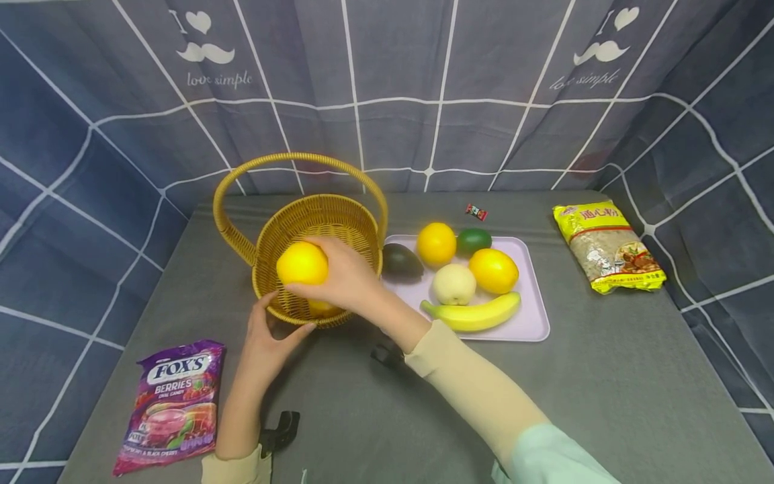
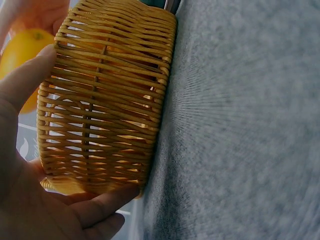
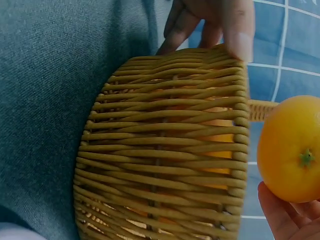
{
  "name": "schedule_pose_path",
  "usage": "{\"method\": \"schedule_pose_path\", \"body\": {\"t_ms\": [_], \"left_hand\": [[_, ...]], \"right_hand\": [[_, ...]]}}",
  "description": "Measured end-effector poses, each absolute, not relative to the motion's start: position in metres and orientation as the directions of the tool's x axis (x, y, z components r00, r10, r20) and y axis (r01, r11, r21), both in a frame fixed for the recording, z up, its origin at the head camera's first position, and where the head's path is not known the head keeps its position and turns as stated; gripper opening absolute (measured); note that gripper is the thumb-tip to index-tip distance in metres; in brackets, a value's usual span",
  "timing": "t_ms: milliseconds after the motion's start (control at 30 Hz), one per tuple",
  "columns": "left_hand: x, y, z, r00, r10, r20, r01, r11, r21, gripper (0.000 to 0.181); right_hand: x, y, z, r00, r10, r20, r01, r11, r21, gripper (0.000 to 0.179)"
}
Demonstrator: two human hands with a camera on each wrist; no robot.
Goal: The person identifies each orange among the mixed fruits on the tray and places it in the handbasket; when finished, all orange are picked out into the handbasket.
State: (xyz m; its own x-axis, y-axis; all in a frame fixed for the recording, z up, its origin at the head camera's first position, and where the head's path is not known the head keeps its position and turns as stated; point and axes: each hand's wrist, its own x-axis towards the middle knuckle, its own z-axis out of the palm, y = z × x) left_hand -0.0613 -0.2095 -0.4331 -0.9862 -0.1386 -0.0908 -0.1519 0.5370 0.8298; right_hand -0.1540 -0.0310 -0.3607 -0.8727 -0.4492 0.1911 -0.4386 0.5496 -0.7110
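Note:
My right hand (image 1: pixel 341 272) grips an orange (image 1: pixel 302 263) above the opening of a woven basket (image 1: pixel 317 208) with a tall arched handle. The right wrist view shows the same orange (image 3: pixel 295 150) just past the basket's rim. My left hand (image 1: pixel 269 343) holds the near-left side of the basket, its thumb (image 2: pixel 30 75) at the rim and its fingers (image 2: pixel 105 207) along the woven wall. Another yellow-orange fruit (image 1: pixel 323 308) lies inside, partly hidden by the right hand and the rim; its kind is hard to tell.
Right of the basket, a pale lilac tray (image 1: pixel 538 323) bears a banana (image 1: pixel 474 312), an avocado (image 1: pixel 402 262) and several other fruits. A small red candy (image 1: pixel 476 212) lies behind it. A purple candy bag (image 1: pixel 172 407) is front left, a yellow food bag (image 1: pixel 607 245) far right.

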Motion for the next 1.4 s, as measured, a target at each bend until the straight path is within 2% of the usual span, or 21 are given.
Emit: {"method": "schedule_pose_path", "body": {"t_ms": [667,1000,1400], "left_hand": [[-0.064,-0.209,-0.439,-0.99,-0.135,-0.033,-0.102,0.541,0.835,0.095],[-0.062,-0.209,-0.437,-0.988,-0.144,-0.054,-0.125,0.544,0.83,0.096],[-0.061,-0.21,-0.438,-0.986,-0.153,-0.068,-0.143,0.56,0.816,0.096]], "right_hand": [[-0.18,-0.063,-0.387,-0.883,-0.428,0.193,-0.433,0.583,-0.688,0.079],[-0.194,-0.068,-0.398,-0.9,-0.4,0.173,-0.401,0.604,-0.689,0.078],[-0.204,-0.062,-0.407,-0.94,-0.328,0.089,-0.286,0.623,-0.728,0.083]]}}
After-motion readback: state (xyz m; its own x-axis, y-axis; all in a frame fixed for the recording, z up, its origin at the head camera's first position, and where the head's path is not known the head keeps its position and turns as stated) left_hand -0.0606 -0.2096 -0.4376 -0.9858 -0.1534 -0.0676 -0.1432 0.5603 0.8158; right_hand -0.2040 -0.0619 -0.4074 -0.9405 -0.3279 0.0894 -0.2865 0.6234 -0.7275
